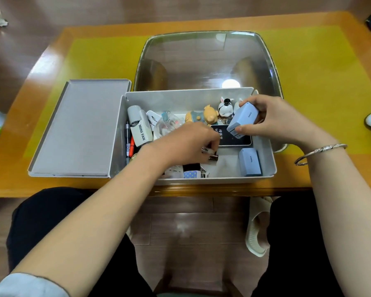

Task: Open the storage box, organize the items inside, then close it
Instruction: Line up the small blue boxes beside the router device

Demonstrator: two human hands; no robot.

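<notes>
Grey plastic storage box (pixel 263 146) stood open at near edge of table (pixel 308 61), crowded with small items; its lid (pixel 77 127) lay flat, touching box's left side. Right hand (pixel 274 121) gripped pale blue charger (pixel 242 116) above box. Left hand (pixel 186 142) reached inside, fingers curled; cannot tell whether holding anything. Table: orange wood, yellow mat, over brown plank floor.

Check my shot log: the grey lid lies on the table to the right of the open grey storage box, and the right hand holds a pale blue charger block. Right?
Not quite: the head view shows the grey lid lying left of the open grey storage box, not right. The right hand does hold a pale blue charger block.
</notes>
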